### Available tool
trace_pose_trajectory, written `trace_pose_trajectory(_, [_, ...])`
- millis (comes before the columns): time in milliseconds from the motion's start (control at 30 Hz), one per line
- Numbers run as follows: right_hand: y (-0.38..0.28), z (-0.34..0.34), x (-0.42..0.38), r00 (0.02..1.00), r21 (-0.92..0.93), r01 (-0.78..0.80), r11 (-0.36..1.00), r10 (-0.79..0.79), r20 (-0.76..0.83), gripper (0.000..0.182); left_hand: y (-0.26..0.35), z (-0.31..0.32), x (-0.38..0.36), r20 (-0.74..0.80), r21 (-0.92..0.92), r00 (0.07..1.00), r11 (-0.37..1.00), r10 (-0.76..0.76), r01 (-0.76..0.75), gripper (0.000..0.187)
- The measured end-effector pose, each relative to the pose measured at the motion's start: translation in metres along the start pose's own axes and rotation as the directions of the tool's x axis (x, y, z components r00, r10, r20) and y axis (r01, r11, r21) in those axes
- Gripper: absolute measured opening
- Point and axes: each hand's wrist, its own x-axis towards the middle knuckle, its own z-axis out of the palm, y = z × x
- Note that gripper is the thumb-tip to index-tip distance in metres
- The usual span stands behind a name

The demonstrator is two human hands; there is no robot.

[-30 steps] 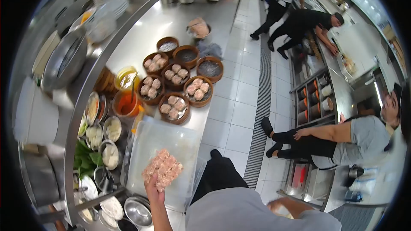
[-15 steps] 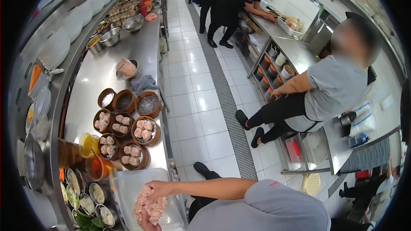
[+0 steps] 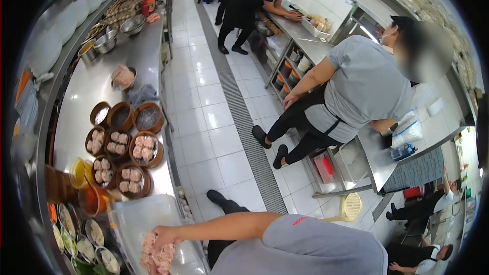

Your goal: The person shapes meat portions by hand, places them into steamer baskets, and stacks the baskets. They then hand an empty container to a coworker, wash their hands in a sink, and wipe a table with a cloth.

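Observation:
A pale clear plastic tub [image 3: 127, 214] stands at the counter's near end. A large lump of pink minced meat [image 3: 162, 258] is held over it. My right hand [image 3: 165, 235] reaches in from the right and grips the lump from above, its fingers partly sunk in. Below, at the bottom edge of the view, my left hand [image 3: 151, 266] presses against the lump's lower side; most of that hand is cut off or hidden. Just beyond the tub stand round steamer baskets [image 3: 148, 182], several holding pink meat dumplings [image 3: 131, 180].
Beside the tub are an orange container [image 3: 91, 201], a yellow container [image 3: 77, 173] and several ingredient bowls [image 3: 95, 232]. Further along lie a grey cloth [image 3: 142, 94] and a bowl of wrapped meat [image 3: 123, 77]. A co-worker in grey [image 3: 361, 86] stands across the aisle; another in black [image 3: 252, 12] leans over a counter.
The whole view has shifted, so the counter and tub appear further left. Both hands remain on the minced meat. The co-worker in grey has turned.

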Motion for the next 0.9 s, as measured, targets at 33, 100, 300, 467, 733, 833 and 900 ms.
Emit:
trace_pose_trajectory(33, [0.004, -0.004, 0.005, 1.0, -0.016, 0.007, 1.0, -0.007, 0.0, 0.035, -0.008, 0.0, -0.004, 0.148, 0.023, 0.934, 0.943, 0.326, -0.333, 0.056])
trace_pose_trajectory(100, [0.009, -0.008, 0.009, 0.999, 0.048, 0.028, 0.998, -0.03, 0.029, 0.032, -0.026, -0.013, 0.014, 0.26, -0.212, 0.935, 0.959, 0.242, -0.189, 0.052])
trace_pose_trajectory(300, [-0.009, -0.007, 0.008, 0.981, -0.001, -0.077, 0.997, 0.076, 0.181, 0.044, -0.051, -0.035, 0.044, 0.102, -0.479, 0.985, 0.861, -0.137, 0.169, 0.037])
trace_pose_trajectory(467, [-0.027, 0.012, 0.0, 0.997, 0.031, -0.07, 0.997, 0.071, -0.024, 0.039, -0.01, -0.01, 0.042, 0.009, -0.507, 0.993, 0.855, -0.121, 0.109, 0.043])
trace_pose_trajectory(733, [0.013, 0.013, 0.001, 0.88, -0.466, 0.006, 0.885, -0.226, -0.418, 0.045, -0.011, -0.016, 0.049, -0.239, 0.148, 0.969, 0.988, 0.067, -0.032, 0.051])
trace_pose_trajectory(833, [0.009, -0.001, -0.003, 0.884, -0.369, -0.007, 0.929, -0.167, -0.438, 0.038, -0.04, -0.043, 0.07, -0.181, 0.462, 0.953, 0.876, 0.243, -0.135, 0.07])
trace_pose_trajectory(900, [-0.013, 0.001, -0.016, 0.873, -0.205, 0.067, 0.976, -0.157, -0.462, 0.037, -0.039, -0.04, 0.068, -0.188, 0.54, 0.959, 0.838, 0.211, -0.078, 0.07])
